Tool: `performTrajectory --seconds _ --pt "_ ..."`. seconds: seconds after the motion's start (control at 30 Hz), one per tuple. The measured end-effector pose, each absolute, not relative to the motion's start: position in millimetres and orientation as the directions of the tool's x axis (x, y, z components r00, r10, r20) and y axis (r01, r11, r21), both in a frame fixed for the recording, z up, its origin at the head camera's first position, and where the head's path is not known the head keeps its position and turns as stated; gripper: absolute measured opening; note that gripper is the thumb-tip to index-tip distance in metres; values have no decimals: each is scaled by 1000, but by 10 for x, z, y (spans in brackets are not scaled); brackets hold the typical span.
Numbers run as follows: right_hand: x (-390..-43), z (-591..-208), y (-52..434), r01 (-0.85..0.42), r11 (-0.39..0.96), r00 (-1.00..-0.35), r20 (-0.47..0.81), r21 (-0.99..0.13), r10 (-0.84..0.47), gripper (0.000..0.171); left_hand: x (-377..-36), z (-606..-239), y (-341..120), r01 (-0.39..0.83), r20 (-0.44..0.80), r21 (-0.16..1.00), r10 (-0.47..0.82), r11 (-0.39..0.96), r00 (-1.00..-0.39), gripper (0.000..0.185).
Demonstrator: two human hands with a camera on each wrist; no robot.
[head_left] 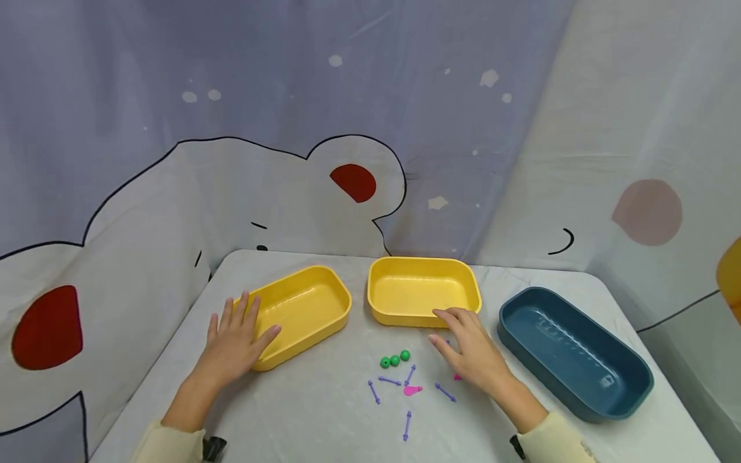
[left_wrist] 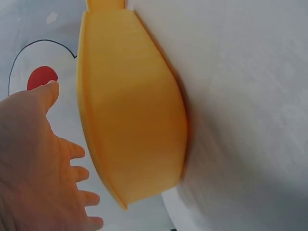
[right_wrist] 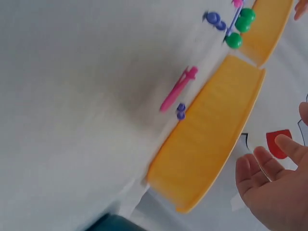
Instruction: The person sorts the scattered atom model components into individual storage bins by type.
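Note:
Two yellow trays sit side by side on the table, the left tray (head_left: 307, 302) angled and the middle tray (head_left: 422, 289) straight. My left hand (head_left: 240, 331) lies open with spread fingers at the left tray's near-left corner, its thumb over the rim. In the left wrist view the left hand (left_wrist: 38, 159) is beside the tray's outer wall (left_wrist: 134, 120). My right hand (head_left: 460, 341) is open and flat just in front of the middle tray. The right wrist view shows the hand's straight fingers (right_wrist: 274, 178) near that tray (right_wrist: 211, 149). Both hands hold nothing.
Three green beads (head_left: 395, 360), several purple pins (head_left: 389, 381) and a pink piece (head_left: 412, 390) lie between my hands. Another pink piece (head_left: 457, 377) peeks from under my right hand. A dark blue tray (head_left: 573, 354) stands at the right. Cloth walls surround the table.

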State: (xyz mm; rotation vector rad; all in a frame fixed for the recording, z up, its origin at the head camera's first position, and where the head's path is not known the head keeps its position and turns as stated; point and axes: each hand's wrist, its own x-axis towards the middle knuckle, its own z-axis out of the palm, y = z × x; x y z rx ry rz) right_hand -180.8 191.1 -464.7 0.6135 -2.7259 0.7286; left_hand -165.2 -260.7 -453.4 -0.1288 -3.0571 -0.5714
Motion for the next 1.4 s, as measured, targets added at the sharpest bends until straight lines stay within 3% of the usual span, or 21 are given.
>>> performTrajectory --seconds 0.53,0.73,1.1,1.4 --pt "-1799 -4829 1705 -459 701 -886 215 -546 -412 45 -1680 -4689 -2638 45 20 383 41 923 -999 95" --pt "-1825 -4869 1657 -403 696 -893 88 -594 -441 44 -1687 -4720 -2619 42 18 380 39 924 -999 95" --pt "-1907 -4950 1603 -500 677 -836 99 -539 -539 36 -1739 -4736 -2637 21 14 355 17 935 -1000 97" --pt "-1961 -4960 1552 -478 703 -843 48 -526 -536 24 -1763 -4717 -2633 9 10 345 6 939 -1000 97"
